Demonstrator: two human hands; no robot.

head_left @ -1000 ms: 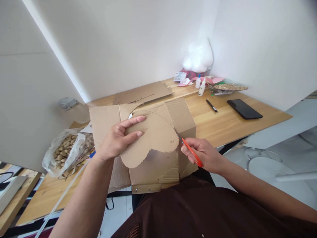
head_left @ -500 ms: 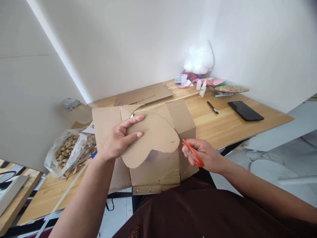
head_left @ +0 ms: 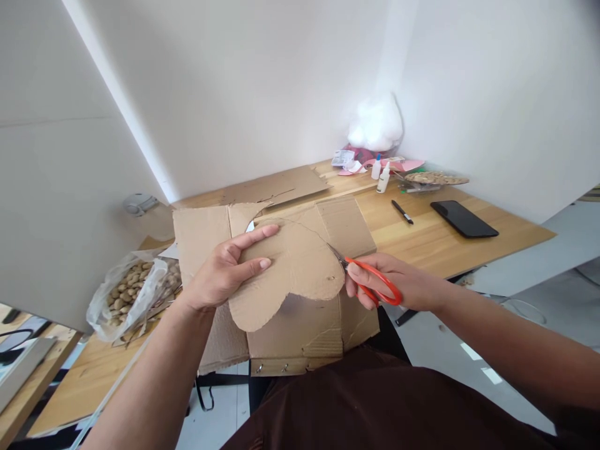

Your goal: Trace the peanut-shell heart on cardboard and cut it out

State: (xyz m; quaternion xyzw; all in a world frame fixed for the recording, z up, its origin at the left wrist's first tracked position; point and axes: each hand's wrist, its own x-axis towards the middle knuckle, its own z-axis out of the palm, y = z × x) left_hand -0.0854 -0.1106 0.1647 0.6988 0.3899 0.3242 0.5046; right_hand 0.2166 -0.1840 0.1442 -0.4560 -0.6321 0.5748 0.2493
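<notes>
Head view: right hand [head_left: 398,287] has its grip closed through the orange scissors [head_left: 370,281], blades biting the cardboard sheet [head_left: 300,262] above the table [head_left: 422,231]. Left hand [head_left: 225,272] pinches the rounded flap. Mid-cut; next, steer along the curve.

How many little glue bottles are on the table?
2. Both little glue bottles stand side by side at the far end of the wooden table: one with a blue cap and one white just right of it. More could hide in the clutter behind.

The scissors [head_left: 370,279] have swung flatter in the right hand [head_left: 398,284], blades deeper along the cardboard [head_left: 300,262] curve.
</notes>
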